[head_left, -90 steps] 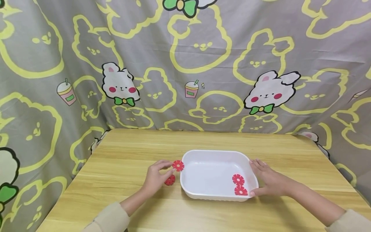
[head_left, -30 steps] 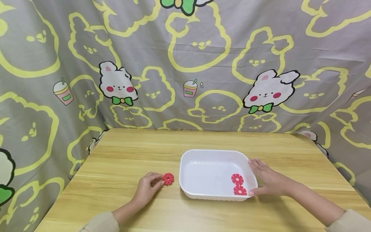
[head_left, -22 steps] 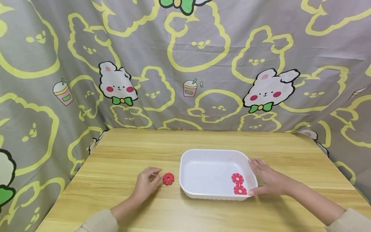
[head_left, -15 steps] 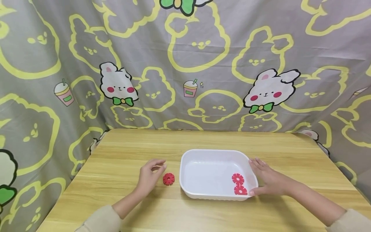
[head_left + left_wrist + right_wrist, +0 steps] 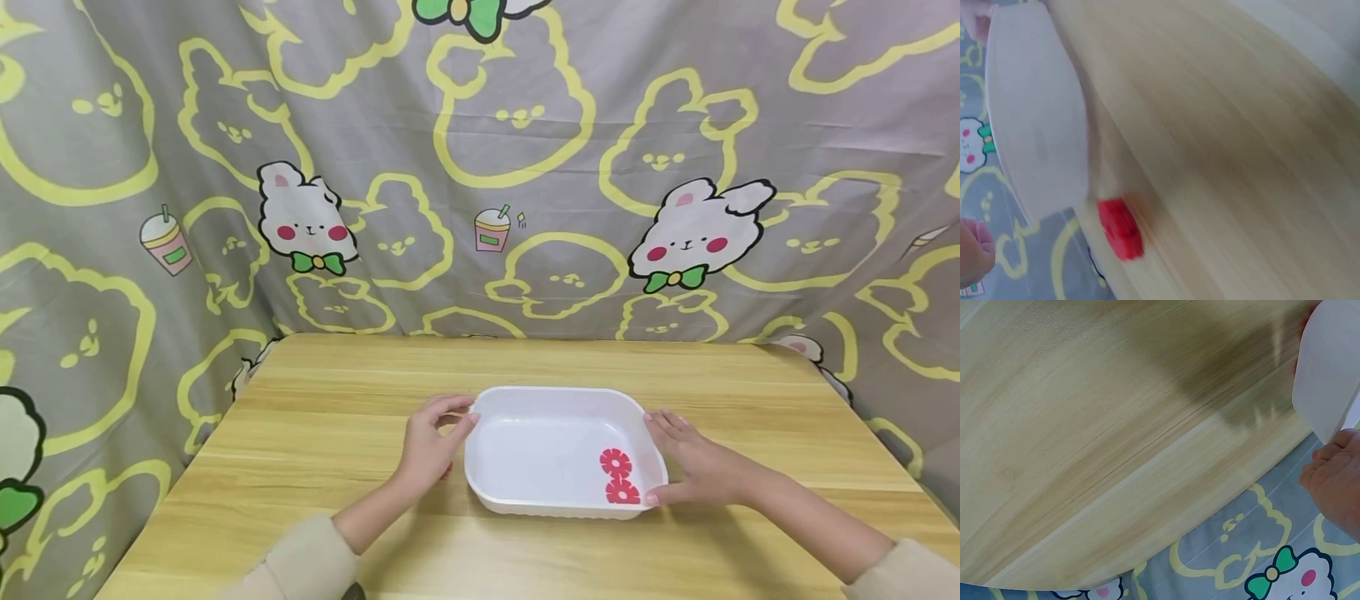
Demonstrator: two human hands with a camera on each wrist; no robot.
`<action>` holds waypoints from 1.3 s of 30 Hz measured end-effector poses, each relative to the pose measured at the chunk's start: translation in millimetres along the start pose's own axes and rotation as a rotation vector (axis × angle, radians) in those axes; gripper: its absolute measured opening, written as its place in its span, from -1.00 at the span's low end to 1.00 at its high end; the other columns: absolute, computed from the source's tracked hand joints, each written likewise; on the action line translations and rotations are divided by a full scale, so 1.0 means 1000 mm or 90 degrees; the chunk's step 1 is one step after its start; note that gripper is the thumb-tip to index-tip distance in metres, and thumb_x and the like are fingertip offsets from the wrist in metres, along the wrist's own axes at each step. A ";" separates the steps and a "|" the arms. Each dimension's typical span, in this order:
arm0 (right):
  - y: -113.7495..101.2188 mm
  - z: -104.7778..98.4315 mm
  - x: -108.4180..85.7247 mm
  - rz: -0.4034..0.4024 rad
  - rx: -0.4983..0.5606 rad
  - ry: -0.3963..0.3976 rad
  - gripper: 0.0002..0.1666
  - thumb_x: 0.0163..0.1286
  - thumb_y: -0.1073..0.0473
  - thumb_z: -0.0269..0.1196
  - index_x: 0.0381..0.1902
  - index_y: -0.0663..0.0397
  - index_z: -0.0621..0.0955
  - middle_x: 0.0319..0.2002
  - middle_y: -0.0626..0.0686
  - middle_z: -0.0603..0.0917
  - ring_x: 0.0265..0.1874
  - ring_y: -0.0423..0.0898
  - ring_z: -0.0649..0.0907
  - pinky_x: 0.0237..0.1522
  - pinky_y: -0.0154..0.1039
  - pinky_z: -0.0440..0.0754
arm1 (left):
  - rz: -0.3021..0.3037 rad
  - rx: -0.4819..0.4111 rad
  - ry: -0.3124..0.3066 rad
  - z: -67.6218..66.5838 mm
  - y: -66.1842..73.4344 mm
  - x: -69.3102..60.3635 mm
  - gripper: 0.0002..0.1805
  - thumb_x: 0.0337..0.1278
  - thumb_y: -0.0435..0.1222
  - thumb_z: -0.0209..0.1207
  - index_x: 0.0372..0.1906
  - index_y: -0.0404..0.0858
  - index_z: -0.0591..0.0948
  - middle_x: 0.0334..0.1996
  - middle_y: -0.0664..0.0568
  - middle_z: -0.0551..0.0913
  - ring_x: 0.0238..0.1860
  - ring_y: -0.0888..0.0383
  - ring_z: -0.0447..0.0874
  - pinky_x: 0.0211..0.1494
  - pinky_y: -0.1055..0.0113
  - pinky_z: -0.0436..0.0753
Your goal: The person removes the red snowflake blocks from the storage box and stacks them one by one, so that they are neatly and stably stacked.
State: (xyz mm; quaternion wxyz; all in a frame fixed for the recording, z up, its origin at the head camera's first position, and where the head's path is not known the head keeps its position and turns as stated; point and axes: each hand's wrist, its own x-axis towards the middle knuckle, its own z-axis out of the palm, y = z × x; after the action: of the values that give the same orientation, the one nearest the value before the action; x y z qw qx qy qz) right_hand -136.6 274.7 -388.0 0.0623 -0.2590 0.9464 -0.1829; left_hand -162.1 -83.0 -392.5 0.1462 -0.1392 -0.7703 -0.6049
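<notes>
In the head view my left hand (image 5: 431,442) is at the left rim of a white plastic tray (image 5: 558,389), thumb and forefinger apart with nothing seen between them. Whether they touch the rim I cannot tell. Just behind it, red flower-shaped discs (image 5: 446,472) are mostly hidden; the left wrist view shows them as a thick red stack (image 5: 1120,229) on the table. My right hand (image 5: 693,467) holds the tray's right end, thumb at the front corner, fingers along the side. Inside, at the tray's right end, lie two red notched discs (image 5: 608,457).
A light wood-grain table (image 5: 352,375) bears the tray and discs. Behind it hangs a grey cartoon curtain (image 5: 420,125), close to the table's back edge. In the right wrist view the table's edge (image 5: 1210,515) curves in front of the curtain.
My left hand held one red disc near the left rim, then set it down with the other one on the table. It has let go and moved right to the rim. My right hand stays put.
</notes>
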 end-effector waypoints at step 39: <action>0.001 -0.001 0.003 -0.011 -0.031 0.006 0.28 -0.08 -0.31 0.35 0.29 0.54 0.14 0.30 0.49 0.18 0.25 0.51 0.15 0.17 0.40 0.18 | 0.045 0.069 -0.172 0.139 0.004 0.013 -0.69 0.00 -0.33 0.29 -0.10 -0.34 0.63 -0.17 -0.10 0.65 -0.16 0.01 0.63 -0.13 0.43 0.64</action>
State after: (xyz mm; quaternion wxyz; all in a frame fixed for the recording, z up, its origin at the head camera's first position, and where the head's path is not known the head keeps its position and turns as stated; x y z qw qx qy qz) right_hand -140.0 274.0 -387.7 0.0502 -0.2679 0.9485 -0.1615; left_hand -180.2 54.1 -415.1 0.0698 -0.2387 -0.8089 -0.5328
